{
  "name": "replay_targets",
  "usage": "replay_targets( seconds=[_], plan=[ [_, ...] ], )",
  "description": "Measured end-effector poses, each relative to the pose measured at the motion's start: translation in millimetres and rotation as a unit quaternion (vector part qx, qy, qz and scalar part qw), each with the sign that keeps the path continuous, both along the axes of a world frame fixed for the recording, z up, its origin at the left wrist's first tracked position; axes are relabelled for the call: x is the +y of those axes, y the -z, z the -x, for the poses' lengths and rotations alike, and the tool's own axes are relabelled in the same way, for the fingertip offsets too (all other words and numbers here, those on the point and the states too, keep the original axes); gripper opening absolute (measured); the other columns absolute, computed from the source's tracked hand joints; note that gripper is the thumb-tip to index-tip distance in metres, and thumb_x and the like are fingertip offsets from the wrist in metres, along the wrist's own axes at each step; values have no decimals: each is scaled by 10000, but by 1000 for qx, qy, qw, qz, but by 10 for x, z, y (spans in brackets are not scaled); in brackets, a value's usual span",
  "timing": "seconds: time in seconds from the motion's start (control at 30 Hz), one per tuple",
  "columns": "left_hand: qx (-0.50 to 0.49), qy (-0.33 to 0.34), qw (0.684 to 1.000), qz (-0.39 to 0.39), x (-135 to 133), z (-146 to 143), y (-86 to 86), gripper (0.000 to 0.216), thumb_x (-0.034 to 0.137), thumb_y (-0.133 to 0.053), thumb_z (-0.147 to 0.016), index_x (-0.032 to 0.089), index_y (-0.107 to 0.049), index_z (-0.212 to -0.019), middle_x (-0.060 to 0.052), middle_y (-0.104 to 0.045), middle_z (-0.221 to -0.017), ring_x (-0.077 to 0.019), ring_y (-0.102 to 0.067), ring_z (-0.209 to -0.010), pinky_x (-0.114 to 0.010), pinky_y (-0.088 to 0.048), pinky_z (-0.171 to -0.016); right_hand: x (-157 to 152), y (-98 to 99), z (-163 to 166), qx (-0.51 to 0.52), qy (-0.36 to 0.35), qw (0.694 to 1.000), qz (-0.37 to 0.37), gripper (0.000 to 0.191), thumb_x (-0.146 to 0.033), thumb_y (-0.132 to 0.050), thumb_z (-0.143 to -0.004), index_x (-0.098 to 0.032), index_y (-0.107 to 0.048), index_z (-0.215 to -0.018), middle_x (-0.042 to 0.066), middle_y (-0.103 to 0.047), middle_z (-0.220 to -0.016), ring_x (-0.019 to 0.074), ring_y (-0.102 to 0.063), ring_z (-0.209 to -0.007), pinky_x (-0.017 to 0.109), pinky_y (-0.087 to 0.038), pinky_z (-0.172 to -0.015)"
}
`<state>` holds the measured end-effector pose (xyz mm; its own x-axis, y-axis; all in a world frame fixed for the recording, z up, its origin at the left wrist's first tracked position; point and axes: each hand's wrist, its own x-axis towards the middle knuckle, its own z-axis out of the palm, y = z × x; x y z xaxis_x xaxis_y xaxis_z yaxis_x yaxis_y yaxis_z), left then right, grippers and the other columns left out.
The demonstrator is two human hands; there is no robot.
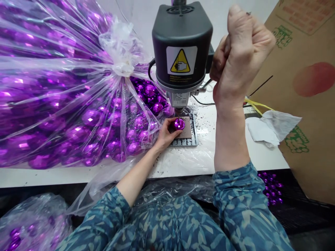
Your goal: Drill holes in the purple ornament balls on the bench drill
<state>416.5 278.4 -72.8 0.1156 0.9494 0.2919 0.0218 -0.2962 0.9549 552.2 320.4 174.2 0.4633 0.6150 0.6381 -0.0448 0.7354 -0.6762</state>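
Observation:
My left hand (166, 132) pinches a shiny purple faceted ball (179, 124) between thumb and fingers. The ball rests on a brown board (187, 127) lying over the slotted metal base (195, 134) of a small drill press (182, 38). Its lower end is just above the ball; whether the two touch, I cannot tell. Raised at the right side of the machine's dark housing, my right hand (242, 52) is closed in a fist. Whatever those fingers wrap around is hidden behind the hand.
A large clear plastic bag (78, 87) full of purple balls covers the left of the white table (193, 158). Dark shavings lie around the base. White paper (269, 129) and a cardboard box (309, 104) stand right. More purple balls (272, 188) and another bag (34, 219) are below.

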Motion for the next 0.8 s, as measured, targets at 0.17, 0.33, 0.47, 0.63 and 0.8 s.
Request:
replay_targets(
  seconds=[0.17, 0.33, 0.47, 0.63, 0.8],
  plan=[
    [2, -11, 1000, -1, 21, 0, 34, 638, 494, -885, -723, 214, -566, -1199, -113, -683, -1227, -277, -668, -1187, -473, -524, -1069, -35, 83, -5, -13, 14, 999, -49, 578, -605, -529, -930, -274, -233, -559, -96, -234, -412, 48, -202, -327, 285, -159, -364],
    [6, -24, 1000, -16, 28, -19, 52, 628, 485, -881, -729, 206, -569, -1197, -113, -692, -1197, -278, -683, -1143, -476, -544, -1029, -331, 287, 31, -36, 87, 993, -65, 625, -638, -534, -929, -237, -222, -565, -64, -255, -432, 61, -247, -388, 284, -225, -441],
    [2, -23, 1000, -15, 28, -27, 48, 637, 492, -884, -723, 207, -567, -1196, -113, -697, -1200, -276, -687, -1137, -463, -551, -1017, -559, 422, 43, -14, 66, 997, -30, 606, -468, -623, -920, -198, -222, -555, -59, -276, -431, 52, -273, -403, 274, -244, -479],
    [1, -28, 1000, -9, 19, -33, 37, 613, 455, -888, -725, 200, -577, -1189, -109, -699, -1195, -274, -678, -1146, -451, -539, -1025, -582, 547, 24, -1, 53, 998, -45, 534, -365, -599, -926, -191, -241, -569, -69, -269, -433, 38, -280, -390, 268, -214, -468],
    [10, -23, 1000, -4, 2, -31, 21, 588, 404, -873, -753, 192, -560, -1204, -112, -697, -1211, -260, -681, -1138, -432, -541, -1011, -459, 646, 0, -13, 46, 985, -164, 568, -341, -591, -947, -187, -187, -579, -70, -203, -445, 4, -275, -365, 223, -183, -419]
  ],
)
